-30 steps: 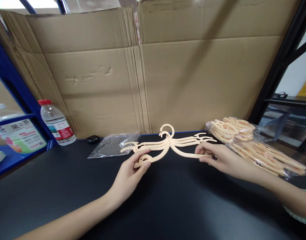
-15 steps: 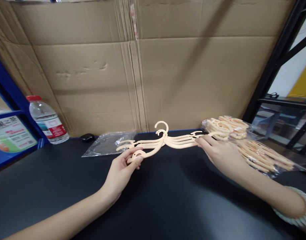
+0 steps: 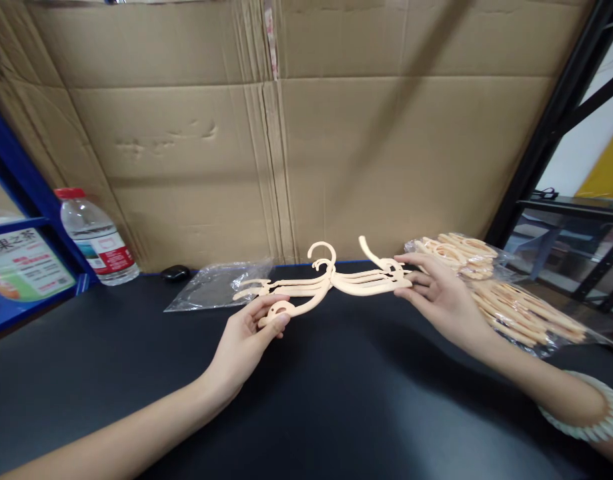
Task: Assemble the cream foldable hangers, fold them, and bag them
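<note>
A small stack of cream plastic hangers (image 3: 331, 281) lies on the black table (image 3: 306, 400), hooks pointing toward the cardboard. My left hand (image 3: 246, 340) pinches the rounded left end of the nearest hanger (image 3: 299, 308). My right hand (image 3: 436, 293) grips another cream hanger (image 3: 379, 263) by its arm at the stack's right end, its hook raised and tilted above the pile.
Clear bags full of cream hangers (image 3: 506, 293) lie at the right. An empty clear bag (image 3: 219, 285) and a small black object (image 3: 175, 273) sit left of the stack. A water bottle (image 3: 97, 237) stands by a blue shelf (image 3: 31, 267). A cardboard wall (image 3: 306, 133) backs the table.
My right hand let go of the near hanger's right arm, reached toward the bags and now holds a further hanger over the stack's right end. My left hand stays pinched on the near hanger.
</note>
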`<state>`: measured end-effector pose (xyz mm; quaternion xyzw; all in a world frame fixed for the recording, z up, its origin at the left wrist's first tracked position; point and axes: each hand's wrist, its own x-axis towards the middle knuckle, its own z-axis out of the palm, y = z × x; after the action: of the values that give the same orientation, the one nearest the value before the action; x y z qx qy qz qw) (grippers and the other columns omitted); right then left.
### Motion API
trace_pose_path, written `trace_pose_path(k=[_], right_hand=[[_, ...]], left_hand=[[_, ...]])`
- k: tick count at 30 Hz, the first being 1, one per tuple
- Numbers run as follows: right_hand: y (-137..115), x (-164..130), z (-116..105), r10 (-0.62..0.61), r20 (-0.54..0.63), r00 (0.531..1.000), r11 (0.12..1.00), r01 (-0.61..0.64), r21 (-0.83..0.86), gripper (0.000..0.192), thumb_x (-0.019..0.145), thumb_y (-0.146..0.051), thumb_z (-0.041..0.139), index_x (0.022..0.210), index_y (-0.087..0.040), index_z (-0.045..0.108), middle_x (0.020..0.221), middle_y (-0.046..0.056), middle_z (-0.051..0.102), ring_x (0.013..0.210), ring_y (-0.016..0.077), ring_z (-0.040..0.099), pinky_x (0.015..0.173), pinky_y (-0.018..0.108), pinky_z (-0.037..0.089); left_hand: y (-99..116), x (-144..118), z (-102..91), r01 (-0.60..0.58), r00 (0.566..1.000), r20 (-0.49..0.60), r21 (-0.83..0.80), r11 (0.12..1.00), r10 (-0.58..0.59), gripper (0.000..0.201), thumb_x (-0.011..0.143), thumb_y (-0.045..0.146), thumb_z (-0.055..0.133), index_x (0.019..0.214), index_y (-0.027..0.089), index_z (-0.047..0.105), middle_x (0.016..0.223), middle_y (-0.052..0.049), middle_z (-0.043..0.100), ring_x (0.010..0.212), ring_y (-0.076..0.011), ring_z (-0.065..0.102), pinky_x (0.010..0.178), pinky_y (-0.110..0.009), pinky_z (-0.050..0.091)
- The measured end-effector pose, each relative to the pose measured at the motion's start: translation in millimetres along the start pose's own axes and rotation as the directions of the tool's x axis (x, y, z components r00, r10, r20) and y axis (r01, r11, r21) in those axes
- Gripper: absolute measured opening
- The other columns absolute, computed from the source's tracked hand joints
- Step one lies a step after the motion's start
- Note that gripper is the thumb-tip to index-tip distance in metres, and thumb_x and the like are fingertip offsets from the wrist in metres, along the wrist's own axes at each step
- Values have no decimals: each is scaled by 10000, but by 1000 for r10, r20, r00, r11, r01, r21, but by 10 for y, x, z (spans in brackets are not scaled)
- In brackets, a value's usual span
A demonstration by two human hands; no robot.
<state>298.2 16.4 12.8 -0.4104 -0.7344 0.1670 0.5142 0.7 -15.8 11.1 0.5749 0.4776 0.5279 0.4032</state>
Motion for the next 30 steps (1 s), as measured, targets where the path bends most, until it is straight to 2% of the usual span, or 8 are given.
trace_pose_path(k=[4, 7, 12, 15, 18, 23, 27, 30], right_hand=[[29, 46, -13, 115, 58, 992, 974, -124, 189, 358, 780, -381, 678, 1078, -205, 586, 1072, 91, 628, 994, 236, 615, 909, 411, 530], [45, 69, -36, 143, 108, 984, 963, -163, 216, 309, 770, -408, 687, 994, -203, 630, 1101, 88, 646, 1045, 250, 604, 964, 424, 485], [24, 42, -1, 217, 149, 965, 911, -255, 325, 338, 771, -409, 692, 1033, -202, 638, 1114, 80, 652, 1038, 231, 606, 953, 406, 481], [-66, -15, 105, 282, 193, 940, 826, -340, 449, 399, 732, -399, 732, 1050, -211, 580, 990, 72, 671, 917, 212, 639, 840, 390, 532], [-205, -85, 227, 330, 212, 920, 744, -391, 542, 365, 681, -363, 779, 904, -217, 529, 848, 27, 661, 797, 185, 644, 754, 354, 542], [-423, -201, 335, 197, 386, 901, 814, -370, 448, 217, 750, -345, 730, 758, -185, 584, 789, 15, 640, 765, 157, 623, 760, 311, 522], [-513, -271, 338, 68, 604, 794, 799, -406, 444, 167, 841, -320, 642, 948, -191, 654, 930, 40, 638, 887, 173, 640, 841, 335, 515], [-519, -281, 323, 32, 637, 770, 804, -398, 442, 197, 872, -313, 604, 1027, -216, 677, 1030, 54, 607, 931, 177, 639, 881, 353, 506]], left_hand=[[13, 3, -5, -15, 1000, -4, 7, 1000, 15, 354, 709, 361, 726, 996, 163, 672, 851, -21, 633, 653, -116, 524, 632, -252, 491], [5, 1, -14, -6, 1000, -20, -28, 1000, 6, 402, 710, 343, 735, 1065, 176, 654, 818, -2, 626, 658, -109, 530, 651, -240, 495], [-2, -34, 40, 54, 997, -53, -153, 987, -63, 546, 686, 302, 767, 1184, 184, 577, 809, -4, 648, 751, -137, 601, 717, -259, 519], [29, -88, 126, 90, 996, -9, -146, 985, -92, 384, 694, 326, 757, 1027, 171, 643, 885, -38, 668, 832, -172, 626, 693, -256, 526], [80, -174, 226, 153, 987, 68, -128, 980, -145, 279, 703, 361, 746, 879, 157, 674, 920, -57, 680, 812, -171, 632, 658, -243, 528], [103, -310, 320, 185, 970, 191, -181, 966, -150, 267, 724, 369, 744, 878, 164, 670, 869, -43, 682, 798, -167, 642, 665, -249, 549], [68, -334, 317, 117, 984, 155, -195, 974, -87, 223, 754, 340, 725, 879, 165, 666, 832, -31, 680, 780, -159, 646, 665, -242, 547], [55, -326, 310, 87, 990, 129, -195, 977, -62, 215, 756, 324, 723, 883, 161, 664, 813, -29, 683, 773, -154, 643, 664, -236, 542]])
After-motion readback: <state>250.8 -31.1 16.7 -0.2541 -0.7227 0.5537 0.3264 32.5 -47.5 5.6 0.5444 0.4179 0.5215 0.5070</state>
